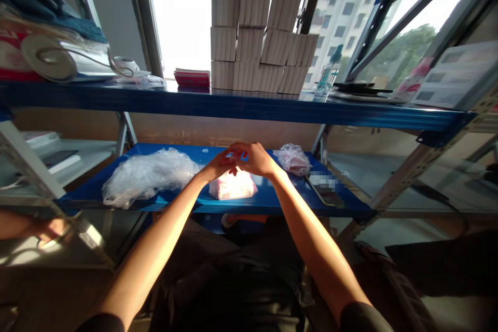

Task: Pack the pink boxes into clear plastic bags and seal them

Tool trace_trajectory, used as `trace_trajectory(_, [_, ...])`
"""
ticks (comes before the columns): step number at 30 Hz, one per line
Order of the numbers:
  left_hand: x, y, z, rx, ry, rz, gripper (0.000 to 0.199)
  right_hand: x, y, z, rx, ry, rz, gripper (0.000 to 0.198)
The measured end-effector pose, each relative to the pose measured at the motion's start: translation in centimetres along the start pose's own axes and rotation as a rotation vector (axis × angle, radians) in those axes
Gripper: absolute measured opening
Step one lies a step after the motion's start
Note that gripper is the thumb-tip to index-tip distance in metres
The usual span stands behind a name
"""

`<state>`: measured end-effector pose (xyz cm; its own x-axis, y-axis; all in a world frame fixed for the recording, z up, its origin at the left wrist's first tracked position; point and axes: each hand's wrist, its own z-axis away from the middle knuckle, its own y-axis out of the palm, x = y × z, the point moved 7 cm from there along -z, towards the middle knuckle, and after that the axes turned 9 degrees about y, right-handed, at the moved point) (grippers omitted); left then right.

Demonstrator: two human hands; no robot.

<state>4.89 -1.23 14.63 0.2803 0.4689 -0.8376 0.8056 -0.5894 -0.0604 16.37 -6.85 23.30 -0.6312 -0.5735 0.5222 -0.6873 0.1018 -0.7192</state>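
My left hand (222, 162) and my right hand (254, 159) meet over the blue shelf, wrists raised and fingers bent inward. Their fingertips come together, with small gaps of blue showing between the fingers. Whatever may be pinched there is too small or too glared to make out. Just below and in front of the fingers lies a pale pink-and-white packet (233, 188), washed out by sunlight; whether the fingertips touch it, I cannot tell. A large heap of clear plastic bags (150, 176) lies left of my left hand. Right of my right hand sits a pinkish bundle in clear plastic (293, 160).
A phone-like flat object (324, 189), partly pixelated, lies at the shelf's right. Above runs an upper blue shelf (249, 106) with stacked pale boxes (252, 44), a red box (192, 78) and a bottle (329, 75). Another person's hand (54, 229) shows at left. Metal posts flank the shelf.
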Motion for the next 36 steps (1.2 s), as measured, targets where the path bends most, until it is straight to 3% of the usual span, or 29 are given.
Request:
trace_trajectory(2, [0.3,-0.1,0.1,-0.01,0.009,0.058,0.056,-0.8,-0.4,0.2,-0.056,0.025,-0.024,0.042])
trace_trajectory(6, [0.8,-0.7,0.2,-0.082,0.003,0.097,0.048,-3.3,0.5,0.2,0.078,0.153,-0.125,0.03])
trace_trajectory(10, [0.6,-0.6,0.1,-0.097,0.01,0.023,0.042,-5.1,0.9,0.1,0.063,0.238,-0.209,0.014])
trace_trajectory(16, [0.2,-0.5,0.1,-0.092,-0.031,-0.066,0.039,-5.9,2.3,0.3,0.117,0.266,-0.298,0.022])
trace_trajectory(18, [0.2,-0.9,0.1,-0.116,-0.036,-0.085,0.037,-6.4,2.5,0.5,0.112,0.313,-0.367,0.021])
trace_trajectory(26, [-0.3,-2.7,-0.1,-0.268,0.02,-0.244,0.03,-6.9,4.0,1.5,0.146,0.47,-0.633,0.048])
trace_trajectory(28, [-1.1,-2.3,-0.2,-0.243,0.027,-0.277,0.027,-6.9,4.8,1.6,0.127,0.494,-0.572,0.053])
trace_trajectory(30, [-2.2,-1.6,-0.3,-0.184,0.05,-0.32,0.025,-6.8,5.0,1.4,0.03,0.466,-0.368,0.053])
trace_trajectory(33, [-3.8,-0.3,-0.3,-0.069,0.095,-0.393,0.02,-6.0,4.6,0.4,-0.13,0.312,-0.019,0.046])
trace_trajectory(36, [-4.7,0.4,0.0,0.038,0.148,-0.518,0.011,-5.6,5.3,-0.6,-0.058,0.156,0.053,0.038])
